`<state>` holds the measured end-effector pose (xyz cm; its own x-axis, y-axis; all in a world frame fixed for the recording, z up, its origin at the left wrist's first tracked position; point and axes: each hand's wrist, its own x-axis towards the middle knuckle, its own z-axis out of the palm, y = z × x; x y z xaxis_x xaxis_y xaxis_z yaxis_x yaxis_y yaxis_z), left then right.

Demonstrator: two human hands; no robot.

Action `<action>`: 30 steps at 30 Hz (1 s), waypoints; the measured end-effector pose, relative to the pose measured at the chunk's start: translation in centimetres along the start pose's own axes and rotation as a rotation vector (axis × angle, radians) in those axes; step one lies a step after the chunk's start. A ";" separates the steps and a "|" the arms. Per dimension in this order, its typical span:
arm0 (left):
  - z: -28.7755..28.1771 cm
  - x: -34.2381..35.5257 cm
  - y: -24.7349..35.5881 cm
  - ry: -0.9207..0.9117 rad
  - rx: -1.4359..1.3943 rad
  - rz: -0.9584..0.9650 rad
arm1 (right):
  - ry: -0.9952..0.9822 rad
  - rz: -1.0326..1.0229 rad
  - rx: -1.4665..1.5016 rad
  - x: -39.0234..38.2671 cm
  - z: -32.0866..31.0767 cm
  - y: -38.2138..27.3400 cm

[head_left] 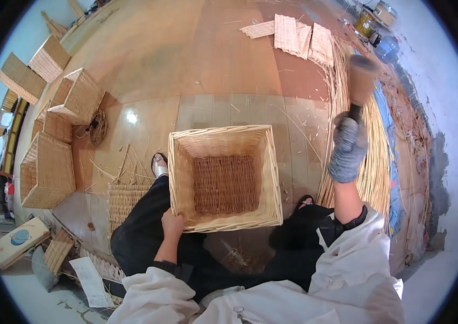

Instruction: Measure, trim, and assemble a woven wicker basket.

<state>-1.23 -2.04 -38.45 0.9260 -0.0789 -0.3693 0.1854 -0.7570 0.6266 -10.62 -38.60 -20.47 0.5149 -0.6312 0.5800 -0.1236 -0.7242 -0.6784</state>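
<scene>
Head view: woven boxes (53, 167) stand left of the wicker basket (221, 144); the left hand (173, 222) pinches its near-left rim. Flanked by the legs (141, 210), the basket appears woven up to its rim, only its brown base (224, 185) showing inside; remaining work cannot be determined. Right of it, the gloved right hand (349, 148) has its fingers wrapped around a blurred broad-headed tool (363, 78).

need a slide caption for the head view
Bare left hand holds a boxy, pale wicker basket; grey-gloved right hand grips a brown-headed, motion-blurred tool.
</scene>
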 end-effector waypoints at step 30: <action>7.3 -1.3 2.5 0.126 -0.123 -0.032 | -0.449 0.329 -0.179 -12.2 -6.7 8.5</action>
<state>-4.37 -8.56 -41.45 0.9516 0.0315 -0.3059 0.2466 -0.6721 0.6982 -23.63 -38.89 -30.28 0.7296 -0.6795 0.0771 -0.4593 -0.5704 -0.6809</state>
